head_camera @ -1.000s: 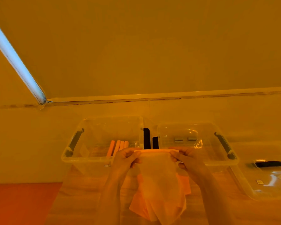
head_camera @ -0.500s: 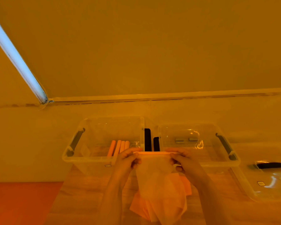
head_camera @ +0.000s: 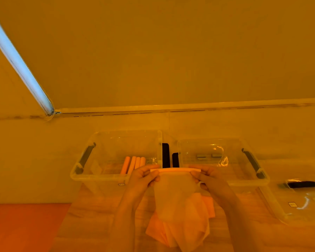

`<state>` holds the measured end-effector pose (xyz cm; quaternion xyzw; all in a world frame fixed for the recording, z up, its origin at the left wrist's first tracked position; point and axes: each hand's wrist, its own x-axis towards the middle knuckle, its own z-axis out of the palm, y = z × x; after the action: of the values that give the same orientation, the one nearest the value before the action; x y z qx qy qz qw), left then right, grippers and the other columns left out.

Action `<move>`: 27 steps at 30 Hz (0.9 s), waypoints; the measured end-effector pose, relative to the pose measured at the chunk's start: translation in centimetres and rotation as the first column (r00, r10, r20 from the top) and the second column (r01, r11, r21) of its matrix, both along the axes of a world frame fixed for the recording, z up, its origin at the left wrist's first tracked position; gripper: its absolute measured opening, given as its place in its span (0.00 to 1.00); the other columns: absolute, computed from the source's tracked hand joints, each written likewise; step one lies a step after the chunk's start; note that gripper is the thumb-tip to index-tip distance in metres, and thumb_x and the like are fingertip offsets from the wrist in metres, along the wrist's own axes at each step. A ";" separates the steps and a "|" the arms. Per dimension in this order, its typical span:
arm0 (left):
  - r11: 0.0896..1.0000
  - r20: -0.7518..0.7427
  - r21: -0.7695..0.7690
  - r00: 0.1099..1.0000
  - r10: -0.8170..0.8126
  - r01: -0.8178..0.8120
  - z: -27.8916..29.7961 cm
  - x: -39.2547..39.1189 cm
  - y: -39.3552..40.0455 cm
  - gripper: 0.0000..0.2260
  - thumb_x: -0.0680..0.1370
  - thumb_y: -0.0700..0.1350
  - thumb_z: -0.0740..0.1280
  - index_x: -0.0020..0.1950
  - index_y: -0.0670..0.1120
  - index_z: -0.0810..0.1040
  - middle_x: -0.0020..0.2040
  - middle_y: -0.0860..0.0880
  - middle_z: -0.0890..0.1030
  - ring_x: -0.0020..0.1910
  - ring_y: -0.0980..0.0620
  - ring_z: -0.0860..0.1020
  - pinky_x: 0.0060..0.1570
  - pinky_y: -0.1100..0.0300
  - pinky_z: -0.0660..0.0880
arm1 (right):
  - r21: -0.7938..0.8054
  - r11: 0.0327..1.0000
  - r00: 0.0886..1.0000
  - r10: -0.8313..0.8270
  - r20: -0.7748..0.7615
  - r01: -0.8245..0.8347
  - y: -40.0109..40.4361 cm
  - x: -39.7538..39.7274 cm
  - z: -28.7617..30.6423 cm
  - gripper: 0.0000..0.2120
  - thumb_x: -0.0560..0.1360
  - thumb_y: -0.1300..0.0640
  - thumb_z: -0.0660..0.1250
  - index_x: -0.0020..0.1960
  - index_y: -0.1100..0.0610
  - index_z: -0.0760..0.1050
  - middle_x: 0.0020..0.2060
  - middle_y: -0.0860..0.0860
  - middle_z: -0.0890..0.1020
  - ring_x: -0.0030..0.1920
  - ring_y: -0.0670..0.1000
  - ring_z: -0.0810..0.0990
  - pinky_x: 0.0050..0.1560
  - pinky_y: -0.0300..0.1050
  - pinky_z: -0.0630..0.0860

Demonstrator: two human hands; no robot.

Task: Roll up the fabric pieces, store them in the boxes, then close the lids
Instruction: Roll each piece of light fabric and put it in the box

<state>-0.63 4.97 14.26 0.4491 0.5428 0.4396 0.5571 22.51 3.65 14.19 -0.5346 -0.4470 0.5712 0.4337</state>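
Both hands pinched the ends of the fabric piece (head_camera: 175,193): left hand (head_camera: 144,177) and right hand (head_camera: 210,179) each gripped its rolled top edge, held above the bench (head_camera: 91,224). Over the preceding second the hanging tail had shortened slightly; rolling was progressing. Four finished rolls (head_camera: 134,164) lay in the left box (head_camera: 98,176).

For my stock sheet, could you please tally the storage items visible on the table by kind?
Open clear boxes: 2
Loose lid: 1
Finished fabric rolls in the left box: 4
Fabric piece being rolled in both hands: 1
Total: 8
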 end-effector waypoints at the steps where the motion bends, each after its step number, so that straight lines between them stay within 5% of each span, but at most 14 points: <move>1: 1.000 -0.016 -0.004 1.000 -0.001 0.001 0.0 0.0 0.0 0.08 0.76 0.37 0.68 0.54 0.45 0.81 0.35 0.48 0.83 0.35 0.55 0.79 0.34 0.65 0.73 | 0.002 1.000 1.000 0.001 0.007 -0.001 0.0 0.1 -0.1 0.09 0.77 0.60 0.65 0.56 0.53 0.80 0.39 0.59 0.80 0.38 0.51 0.77 0.39 0.42 0.72; 5: 1.000 -0.091 0.022 0.996 -0.017 0.019 0.3 0.1 -0.3 0.06 0.78 0.40 0.66 0.52 0.45 0.81 0.30 0.49 0.80 0.29 0.57 0.77 0.27 0.66 0.68 | 0.008 1.000 0.999 -0.006 0.047 0.006 -0.1 0.1 -0.4 0.09 0.78 0.59 0.64 0.56 0.55 0.79 0.36 0.55 0.80 0.35 0.48 0.78 0.35 0.40 0.74; 9: 1.000 -0.099 0.000 0.995 0.015 -0.015 0.1 0.5 -0.3 0.05 0.79 0.42 0.65 0.51 0.47 0.81 0.28 0.50 0.78 0.25 0.59 0.74 0.29 0.64 0.69 | -0.004 1.000 0.993 0.006 0.120 -0.006 0.1 0.0 -0.9 0.08 0.79 0.55 0.63 0.56 0.51 0.78 0.40 0.58 0.81 0.37 0.54 0.78 0.44 0.51 0.77; 15: 0.998 0.014 0.002 0.998 0.062 -0.062 0.3 0.6 -0.4 0.07 0.77 0.39 0.67 0.51 0.46 0.82 0.34 0.54 0.81 0.29 0.57 0.75 0.28 0.67 0.72 | -0.023 1.000 0.999 0.009 0.033 -0.008 0.1 -0.3 -0.6 0.10 0.79 0.57 0.63 0.58 0.54 0.78 0.36 0.54 0.79 0.33 0.48 0.76 0.33 0.39 0.74; 21: 0.998 0.094 0.004 0.993 0.069 -0.070 0.2 0.3 -0.2 0.07 0.76 0.39 0.67 0.51 0.46 0.83 0.37 0.45 0.81 0.36 0.52 0.76 0.34 0.62 0.70 | -0.060 0.998 0.996 -0.021 -0.087 0.015 0.3 -0.3 -0.3 0.09 0.78 0.61 0.65 0.57 0.58 0.79 0.36 0.55 0.78 0.27 0.44 0.75 0.23 0.33 0.68; 27: 0.997 0.000 0.058 0.999 0.049 -0.049 0.2 0.4 0.0 0.08 0.76 0.37 0.68 0.52 0.47 0.82 0.33 0.54 0.82 0.33 0.57 0.77 0.31 0.65 0.70 | -0.030 0.999 0.999 -0.032 -0.038 0.031 0.4 -0.2 -0.2 0.09 0.77 0.58 0.65 0.56 0.58 0.79 0.34 0.54 0.78 0.26 0.42 0.74 0.23 0.33 0.66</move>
<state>-0.27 4.96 14.44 0.4518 0.5410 0.4685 0.5327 22.35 4.03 13.96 -0.5366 -0.4217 0.5811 0.4433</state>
